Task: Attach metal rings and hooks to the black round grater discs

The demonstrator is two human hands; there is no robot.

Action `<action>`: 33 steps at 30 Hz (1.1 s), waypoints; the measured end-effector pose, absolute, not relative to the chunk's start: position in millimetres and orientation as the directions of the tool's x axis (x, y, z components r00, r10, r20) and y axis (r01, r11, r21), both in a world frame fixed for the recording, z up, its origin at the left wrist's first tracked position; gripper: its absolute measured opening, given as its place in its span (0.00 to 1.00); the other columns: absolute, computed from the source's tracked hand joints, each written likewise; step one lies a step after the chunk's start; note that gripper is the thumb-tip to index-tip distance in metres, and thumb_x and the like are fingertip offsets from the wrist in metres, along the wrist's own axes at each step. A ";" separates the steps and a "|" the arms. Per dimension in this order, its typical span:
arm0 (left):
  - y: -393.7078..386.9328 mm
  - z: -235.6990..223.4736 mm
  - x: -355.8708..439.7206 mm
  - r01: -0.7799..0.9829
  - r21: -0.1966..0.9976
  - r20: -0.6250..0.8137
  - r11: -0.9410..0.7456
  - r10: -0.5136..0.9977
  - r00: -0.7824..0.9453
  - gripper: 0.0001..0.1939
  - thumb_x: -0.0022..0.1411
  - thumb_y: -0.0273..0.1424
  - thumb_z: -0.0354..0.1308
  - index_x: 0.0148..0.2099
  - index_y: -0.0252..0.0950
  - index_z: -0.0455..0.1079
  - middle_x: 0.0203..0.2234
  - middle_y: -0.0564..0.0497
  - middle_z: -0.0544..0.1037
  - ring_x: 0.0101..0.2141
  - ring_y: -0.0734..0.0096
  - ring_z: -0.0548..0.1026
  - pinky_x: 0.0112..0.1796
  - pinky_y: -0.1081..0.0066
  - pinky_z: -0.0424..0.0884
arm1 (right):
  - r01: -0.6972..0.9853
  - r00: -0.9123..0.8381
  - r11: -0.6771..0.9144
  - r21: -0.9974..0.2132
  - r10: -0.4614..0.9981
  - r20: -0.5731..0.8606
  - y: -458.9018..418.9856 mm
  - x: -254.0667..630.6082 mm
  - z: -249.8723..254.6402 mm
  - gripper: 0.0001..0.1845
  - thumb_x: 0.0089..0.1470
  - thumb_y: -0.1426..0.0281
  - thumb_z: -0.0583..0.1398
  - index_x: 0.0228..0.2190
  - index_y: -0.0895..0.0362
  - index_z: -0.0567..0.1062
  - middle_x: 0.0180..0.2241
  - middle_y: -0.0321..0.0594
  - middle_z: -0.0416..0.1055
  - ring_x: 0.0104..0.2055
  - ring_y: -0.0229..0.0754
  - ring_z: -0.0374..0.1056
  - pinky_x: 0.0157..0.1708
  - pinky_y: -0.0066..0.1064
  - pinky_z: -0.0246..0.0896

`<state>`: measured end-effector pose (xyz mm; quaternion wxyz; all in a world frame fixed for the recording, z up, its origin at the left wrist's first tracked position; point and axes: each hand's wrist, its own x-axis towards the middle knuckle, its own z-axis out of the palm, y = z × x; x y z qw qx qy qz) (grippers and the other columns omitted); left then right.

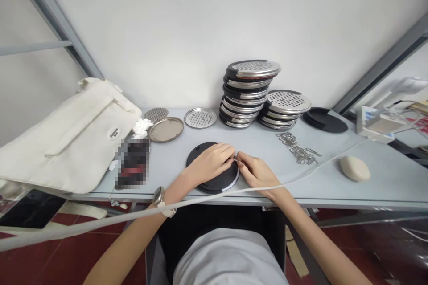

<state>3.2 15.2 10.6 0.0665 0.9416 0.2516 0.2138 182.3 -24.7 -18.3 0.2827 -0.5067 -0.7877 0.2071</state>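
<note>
A round black disc point(207, 182) with a white rim at its right lies on the grey table point(334, 178) in front of me. My left hand point(210, 162) rests curled on top of the disc. My right hand point(256, 171) is closed at the disc's right edge. Both hands pinch a small thin metal piece point(235, 159) between their fingertips; I cannot make out what it is. A watch sits on my left wrist.
Two stacks of black-and-steel perforated discs point(249, 93) point(284, 109) stand at the back. Loose discs point(200, 118) point(166, 129), a black lid point(324, 119), a pile of wire clips point(299, 149), a beige oval object point(355, 168) and a white bag point(67, 138) surround them. A white cable point(133, 216) crosses my arms.
</note>
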 end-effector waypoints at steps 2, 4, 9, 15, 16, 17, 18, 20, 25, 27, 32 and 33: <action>15.3 10.4 3.2 0.448 0.227 0.367 -0.865 0.502 0.783 0.05 0.65 0.27 0.47 0.34 0.35 0.59 0.31 0.50 0.68 0.34 0.68 0.67 0.38 0.68 0.64 | 0.686 -0.327 0.403 -0.605 0.915 0.238 -23.9 181.6 -19.4 0.10 0.58 0.68 0.47 0.25 0.54 0.58 0.20 0.30 0.57 0.22 0.35 0.54 0.24 0.26 0.48; 15.2 10.4 3.2 0.457 0.223 0.365 -0.861 0.508 0.780 0.06 0.65 0.27 0.46 0.34 0.35 0.59 0.31 0.50 0.68 0.35 0.67 0.67 0.38 0.68 0.64 | 0.693 -0.323 0.408 -0.594 0.913 0.250 -22.7 181.3 -20.7 0.09 0.58 0.69 0.47 0.25 0.54 0.58 0.20 0.30 0.57 0.21 0.35 0.54 0.24 0.26 0.48; 14.6 9.4 3.4 0.484 0.219 0.374 -0.848 0.530 0.761 0.05 0.65 0.28 0.46 0.35 0.35 0.60 0.32 0.50 0.68 0.36 0.67 0.67 0.39 0.67 0.65 | 0.707 -0.319 0.411 -0.575 0.912 0.258 -20.9 181.8 -23.0 0.11 0.60 0.69 0.45 0.26 0.54 0.57 0.20 0.30 0.57 0.21 0.35 0.55 0.24 0.26 0.48; 13.7 8.8 3.3 0.501 0.251 0.387 -0.828 0.560 0.732 0.03 0.64 0.29 0.48 0.40 0.35 0.61 0.35 0.49 0.69 0.38 0.66 0.68 0.41 0.66 0.66 | 0.703 -0.315 0.410 -0.582 0.912 0.262 -20.9 182.5 -24.1 0.12 0.61 0.67 0.44 0.27 0.54 0.59 0.20 0.32 0.59 0.21 0.36 0.57 0.24 0.27 0.50; 13.5 9.1 3.3 0.500 0.249 0.389 -0.829 0.558 0.733 0.03 0.64 0.29 0.48 0.40 0.35 0.61 0.35 0.49 0.69 0.38 0.66 0.69 0.42 0.65 0.66 | 0.705 -0.315 0.412 -0.577 0.911 0.266 -20.6 182.5 -24.4 0.12 0.61 0.67 0.44 0.27 0.54 0.59 0.20 0.33 0.60 0.21 0.37 0.57 0.24 0.27 0.50; 13.4 9.4 3.3 0.498 0.244 0.390 -0.832 0.555 0.735 0.04 0.64 0.29 0.48 0.41 0.35 0.61 0.36 0.48 0.69 0.38 0.66 0.69 0.42 0.65 0.66 | 0.709 -0.314 0.413 -0.572 0.911 0.269 -20.3 182.6 -24.5 0.12 0.61 0.67 0.44 0.27 0.54 0.60 0.20 0.33 0.60 0.21 0.37 0.58 0.24 0.27 0.50; 13.3 9.8 3.3 0.496 0.238 0.391 -0.835 0.550 0.738 0.04 0.64 0.28 0.48 0.42 0.35 0.61 0.36 0.48 0.70 0.38 0.65 0.69 0.41 0.65 0.66 | 0.712 -0.312 0.412 -0.568 0.911 0.270 -20.0 182.6 -24.6 0.12 0.61 0.68 0.44 0.27 0.54 0.61 0.21 0.33 0.61 0.21 0.37 0.58 0.25 0.27 0.51; 13.1 10.6 3.3 0.489 0.229 0.390 -0.841 0.540 0.746 0.05 0.65 0.28 0.48 0.43 0.35 0.61 0.37 0.48 0.70 0.39 0.66 0.69 0.42 0.66 0.66 | 0.721 -0.307 0.408 -0.560 0.913 0.269 -19.5 182.5 -24.7 0.12 0.61 0.68 0.44 0.28 0.54 0.62 0.21 0.34 0.63 0.22 0.37 0.60 0.25 0.27 0.51; 13.0 12.0 3.4 0.478 0.210 0.398 -0.853 0.521 0.755 0.05 0.65 0.27 0.48 0.43 0.34 0.62 0.38 0.48 0.69 0.40 0.66 0.69 0.43 0.67 0.66 | 0.762 -0.261 0.374 -0.529 0.925 0.277 -19.2 181.9 -25.2 0.12 0.61 0.67 0.45 0.28 0.54 0.63 0.23 0.35 0.66 0.23 0.38 0.61 0.26 0.27 0.51; 13.4 11.9 3.1 0.480 0.189 0.397 -0.857 0.514 0.761 0.04 0.65 0.27 0.48 0.41 0.34 0.62 0.37 0.48 0.69 0.39 0.66 0.68 0.42 0.67 0.65 | 0.763 -0.259 0.376 -0.526 0.923 0.284 -19.3 181.4 -25.5 0.12 0.61 0.67 0.45 0.28 0.54 0.63 0.23 0.36 0.66 0.23 0.38 0.61 0.27 0.27 0.51; 14.4 10.5 2.9 0.489 0.153 0.375 -0.859 0.508 0.775 0.06 0.65 0.28 0.47 0.37 0.34 0.64 0.33 0.49 0.70 0.37 0.66 0.68 0.41 0.66 0.65 | 0.755 -0.280 0.399 -0.521 0.914 0.293 -19.2 180.3 -25.7 0.14 0.61 0.66 0.45 0.27 0.54 0.62 0.22 0.35 0.66 0.21 0.37 0.60 0.24 0.26 0.50; 14.3 10.3 3.1 0.495 0.151 0.376 -0.856 0.512 0.772 0.06 0.65 0.28 0.47 0.37 0.34 0.64 0.33 0.49 0.70 0.37 0.66 0.67 0.41 0.65 0.65 | 0.758 -0.275 0.397 -0.517 0.914 0.298 -19.0 180.3 -25.7 0.14 0.61 0.66 0.45 0.27 0.54 0.62 0.22 0.35 0.66 0.21 0.37 0.60 0.24 0.26 0.49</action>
